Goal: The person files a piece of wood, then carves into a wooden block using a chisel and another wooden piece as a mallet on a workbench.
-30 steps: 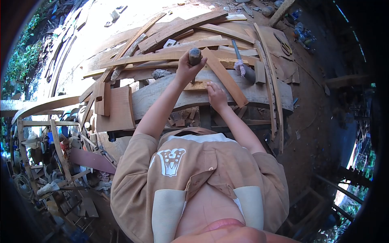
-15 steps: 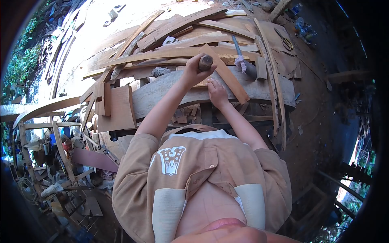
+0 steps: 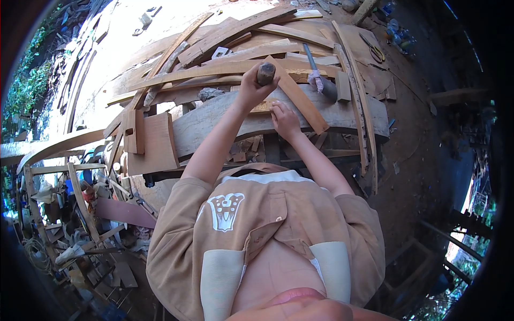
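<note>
My left hand (image 3: 256, 88) is closed round a thick, dark wooden piece with a rounded end (image 3: 266, 74), perhaps a handle; its lower part is hidden by the hand. Just to the right and nearer me, my right hand (image 3: 285, 119) has its fingers curled down on a small light-coloured piece of wood (image 3: 261, 108). That piece lies on a broad, greyish curved timber (image 3: 211, 119). Beside both hands, a flat reddish-brown board (image 3: 300, 96) lies at a slant across the timber.
A dark tool with cloth wrapped round it (image 3: 316, 81) lies right of the board. Long planks (image 3: 235, 38) are stacked behind. Two narrow strips (image 3: 357, 101) cross the right end. A mortised block (image 3: 134, 132) stands left. Scissors-like tool (image 3: 373, 49) lies far right.
The rounded wooden end in my left hand has shifted slightly left and up and tilted a little. My right hand has moved slightly left, its fingers staying on the small piece.
</note>
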`<action>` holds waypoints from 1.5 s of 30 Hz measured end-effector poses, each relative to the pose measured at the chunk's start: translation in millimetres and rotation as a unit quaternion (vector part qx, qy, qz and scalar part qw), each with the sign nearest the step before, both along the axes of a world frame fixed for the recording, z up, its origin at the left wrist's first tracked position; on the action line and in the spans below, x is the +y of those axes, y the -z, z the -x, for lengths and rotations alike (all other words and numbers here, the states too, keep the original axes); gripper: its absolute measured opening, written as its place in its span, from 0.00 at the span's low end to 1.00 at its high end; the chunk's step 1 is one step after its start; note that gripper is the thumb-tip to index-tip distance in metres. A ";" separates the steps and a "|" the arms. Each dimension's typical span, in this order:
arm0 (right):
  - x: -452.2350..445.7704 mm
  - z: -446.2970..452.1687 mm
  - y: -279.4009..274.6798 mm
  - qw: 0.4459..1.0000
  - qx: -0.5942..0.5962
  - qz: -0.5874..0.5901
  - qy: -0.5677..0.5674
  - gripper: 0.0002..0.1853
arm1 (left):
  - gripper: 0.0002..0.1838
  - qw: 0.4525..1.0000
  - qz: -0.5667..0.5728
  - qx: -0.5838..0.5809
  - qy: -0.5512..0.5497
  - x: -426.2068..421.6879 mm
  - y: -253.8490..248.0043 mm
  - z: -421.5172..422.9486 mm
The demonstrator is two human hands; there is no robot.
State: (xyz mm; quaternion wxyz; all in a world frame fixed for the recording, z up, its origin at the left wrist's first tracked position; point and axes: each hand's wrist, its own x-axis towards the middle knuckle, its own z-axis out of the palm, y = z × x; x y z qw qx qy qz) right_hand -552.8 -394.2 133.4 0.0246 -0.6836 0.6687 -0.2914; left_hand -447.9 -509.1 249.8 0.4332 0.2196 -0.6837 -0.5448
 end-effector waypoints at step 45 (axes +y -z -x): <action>34.7 72.9 -242.1 0.963 -0.046 -0.264 0.001 0.33 | 0.14 1.000 -0.020 0.001 0.019 -11.3 12.2 5.0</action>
